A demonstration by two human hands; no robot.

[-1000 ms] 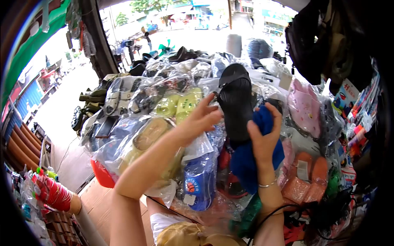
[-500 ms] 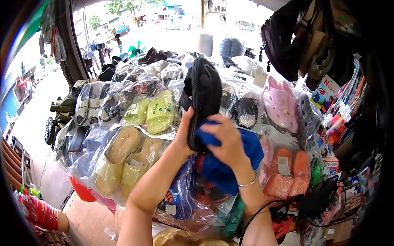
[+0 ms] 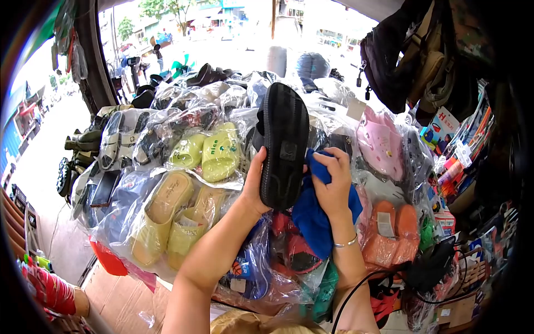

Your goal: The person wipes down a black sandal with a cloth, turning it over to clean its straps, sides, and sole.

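I see an open street stall heaped with bagged sandals [image 3: 167, 214] | left hand [image 3: 257, 186] clamps black sandal [image 3: 283, 147] above heap | right hand [image 3: 332, 186] clutches blue cloth [image 3: 311, 220] beside it | cloth's lower end hidden.

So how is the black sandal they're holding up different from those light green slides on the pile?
The black sandal is bare and unwrapped, while the light green slides sit sealed in clear plastic. The sandal is a single shoe held upright in the left hand, sole outward; the slides are a pair lying flat, tops up. The sandal is dark, the slides pale. Both are open slip-on footwear.
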